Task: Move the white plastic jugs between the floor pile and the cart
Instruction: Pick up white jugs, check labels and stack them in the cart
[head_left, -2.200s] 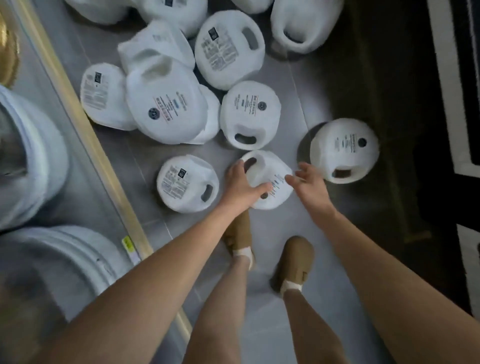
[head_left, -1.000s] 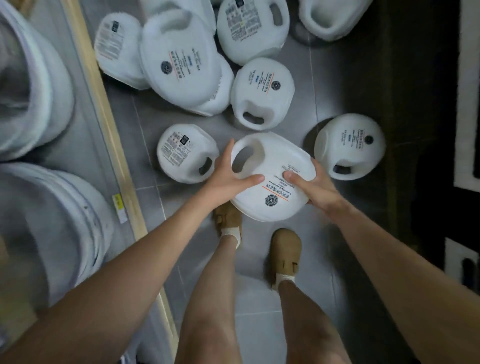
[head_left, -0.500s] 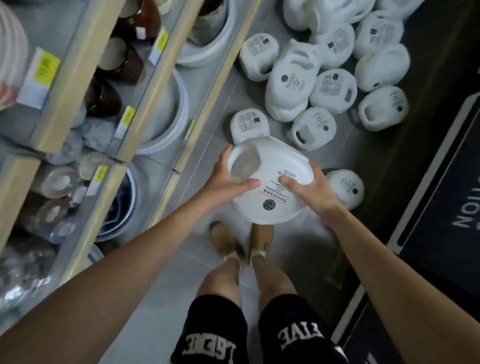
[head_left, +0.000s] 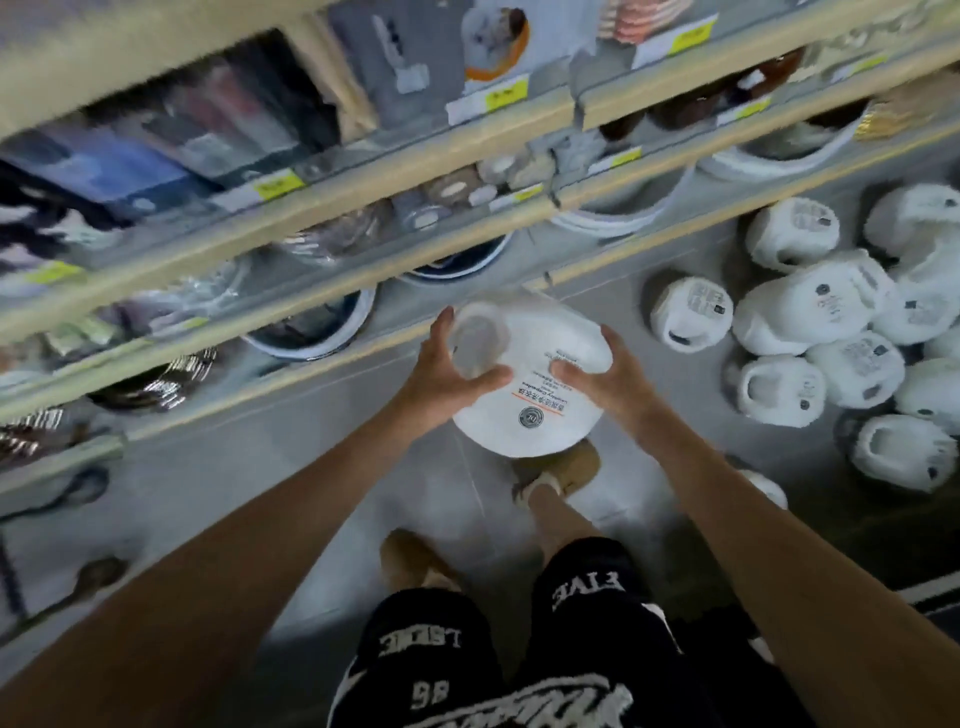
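I hold one white plastic jug (head_left: 530, 410) in the air in front of me, label side up. My left hand (head_left: 447, 376) grips it at the handle opening, thumb and fingers curled round the handle. On the jug's right side, my right hand (head_left: 602, 382) grips the body. A pile of several white jugs (head_left: 831, 332) lies on the grey floor at the right. No cart is in view.
Store shelves (head_left: 363, 223) with wooden edges and yellow price tags run across the left and top, holding bowls and packaged goods. My legs and tan shoes (head_left: 561, 473) stand on the tiled floor below the jug. A dark mat lies at the far right.
The jug was lifted off the floor with both hands. My view has swung left toward the shelves, and the floor pile now lies at the right.
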